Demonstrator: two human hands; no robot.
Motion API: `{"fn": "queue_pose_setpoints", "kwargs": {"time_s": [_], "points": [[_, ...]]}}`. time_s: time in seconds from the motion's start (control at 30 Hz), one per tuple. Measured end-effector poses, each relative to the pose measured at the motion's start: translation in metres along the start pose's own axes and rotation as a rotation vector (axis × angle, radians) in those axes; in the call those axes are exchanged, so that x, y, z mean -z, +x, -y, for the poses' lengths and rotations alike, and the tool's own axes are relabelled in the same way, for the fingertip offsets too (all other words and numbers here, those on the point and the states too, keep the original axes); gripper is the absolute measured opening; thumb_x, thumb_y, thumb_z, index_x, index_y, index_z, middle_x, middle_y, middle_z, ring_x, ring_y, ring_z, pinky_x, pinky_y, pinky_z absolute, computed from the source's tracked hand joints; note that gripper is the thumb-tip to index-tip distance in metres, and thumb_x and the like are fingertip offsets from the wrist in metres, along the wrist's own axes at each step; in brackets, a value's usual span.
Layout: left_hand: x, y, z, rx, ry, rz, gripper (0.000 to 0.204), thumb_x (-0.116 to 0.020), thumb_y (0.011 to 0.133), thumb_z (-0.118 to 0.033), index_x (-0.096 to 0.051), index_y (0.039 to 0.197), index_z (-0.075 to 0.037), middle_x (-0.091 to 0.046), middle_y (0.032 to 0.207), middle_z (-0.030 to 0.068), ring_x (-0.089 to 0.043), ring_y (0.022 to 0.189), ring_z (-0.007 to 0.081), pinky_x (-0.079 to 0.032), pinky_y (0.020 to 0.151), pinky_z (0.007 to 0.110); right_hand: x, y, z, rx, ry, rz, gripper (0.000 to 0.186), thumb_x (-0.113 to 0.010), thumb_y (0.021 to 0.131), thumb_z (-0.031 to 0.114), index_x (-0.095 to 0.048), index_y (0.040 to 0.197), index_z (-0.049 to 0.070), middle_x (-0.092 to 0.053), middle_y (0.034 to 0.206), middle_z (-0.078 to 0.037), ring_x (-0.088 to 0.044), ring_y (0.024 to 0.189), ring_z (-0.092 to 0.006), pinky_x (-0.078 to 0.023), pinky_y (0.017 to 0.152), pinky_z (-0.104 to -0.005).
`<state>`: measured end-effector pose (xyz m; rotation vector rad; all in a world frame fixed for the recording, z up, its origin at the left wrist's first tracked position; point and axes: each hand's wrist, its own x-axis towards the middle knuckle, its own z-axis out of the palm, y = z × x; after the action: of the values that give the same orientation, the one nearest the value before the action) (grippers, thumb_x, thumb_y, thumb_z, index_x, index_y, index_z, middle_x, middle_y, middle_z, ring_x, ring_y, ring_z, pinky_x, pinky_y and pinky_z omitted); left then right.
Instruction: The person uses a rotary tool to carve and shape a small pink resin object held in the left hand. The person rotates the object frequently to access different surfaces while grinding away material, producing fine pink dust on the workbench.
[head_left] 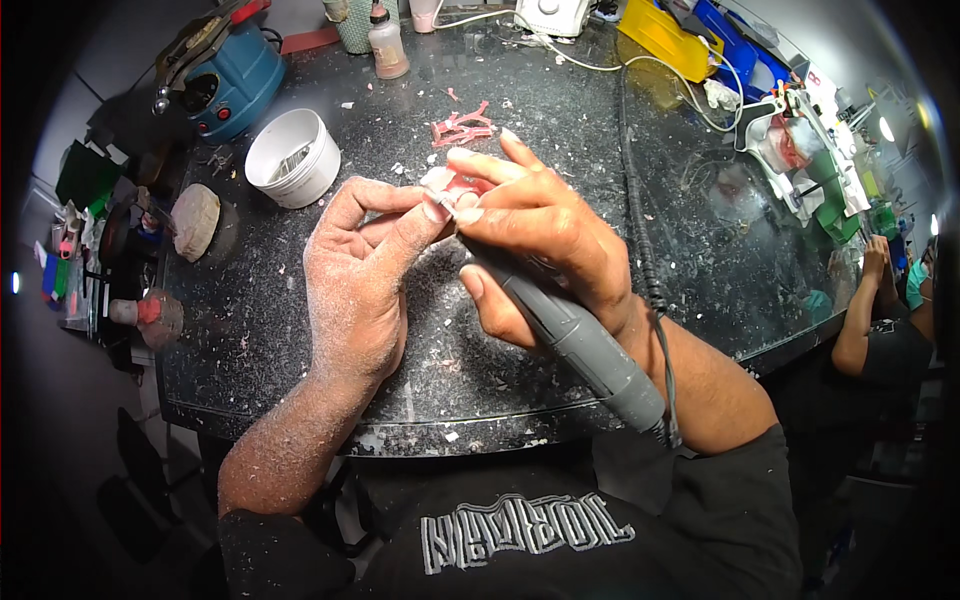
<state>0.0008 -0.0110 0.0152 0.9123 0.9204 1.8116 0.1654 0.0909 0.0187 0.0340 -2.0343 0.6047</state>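
My left hand (pixel 355 265), coated in white dust, pinches a small pink and white piece (pixel 465 186) between thumb and fingertips. The piece looks like dental work, but fingers hide much of it. My right hand (pixel 565 230) is wrapped round a dark grey rotary handpiece (pixel 590 360), held like a pen and slanting up to the left. Its tip meets or nearly meets the piece; contact cannot be made out. Both hands are close together above the dusty black table (pixel 520 400). Beyond them lie branching pink scraps (pixel 462 127).
A white tub (pixel 293 160) stands left of my hands, near a blue machine (pixel 225 85) and a round pale block (pixel 195 220). A pump bottle (pixel 387 45) is at the back. The handpiece's coiled cord (pixel 630 190) crosses the table. Yellow (pixel 668 40) and blue bins sit back right. Another person's arm (pixel 858 315) shows at far right.
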Motion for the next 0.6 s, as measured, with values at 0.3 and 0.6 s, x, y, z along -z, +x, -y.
{"fn": "queue_pose_setpoints", "kwargs": {"time_s": [0.3, 0.6], "points": [[-0.0053, 0.0011, 0.0002, 0.15, -0.155, -0.019, 0.015, -0.064, 0.103, -0.003, -0.057, 0.116, 0.001, -0.073, 0.116, 0.0224, -0.072, 0.112, 0.0232, -0.057, 0.104, 0.032, 0.0005, 0.001, 0.0012, -0.006, 0.005, -0.023, 0.047, -0.075, 0.081, -0.003, -0.06, 0.125, 0.005, -0.072, 0.112, -0.017, -0.063, 0.129, -0.044, -0.027, 0.12, -0.0676], [0.0032, 0.0026, 0.0032, 0.204, -0.283, 0.03, 0.018, -0.064, 0.102, -0.004, -0.057, 0.118, 0.0, -0.071, 0.121, 0.0207, -0.072, 0.111, 0.022, -0.057, 0.105, 0.033, 0.0045, 0.004, 0.0012, 0.053, -0.044, 0.037, 0.047, -0.077, 0.079, -0.003, -0.061, 0.123, 0.006, -0.071, 0.107, -0.015, -0.064, 0.128, -0.043, -0.025, 0.12, -0.0692]]}}
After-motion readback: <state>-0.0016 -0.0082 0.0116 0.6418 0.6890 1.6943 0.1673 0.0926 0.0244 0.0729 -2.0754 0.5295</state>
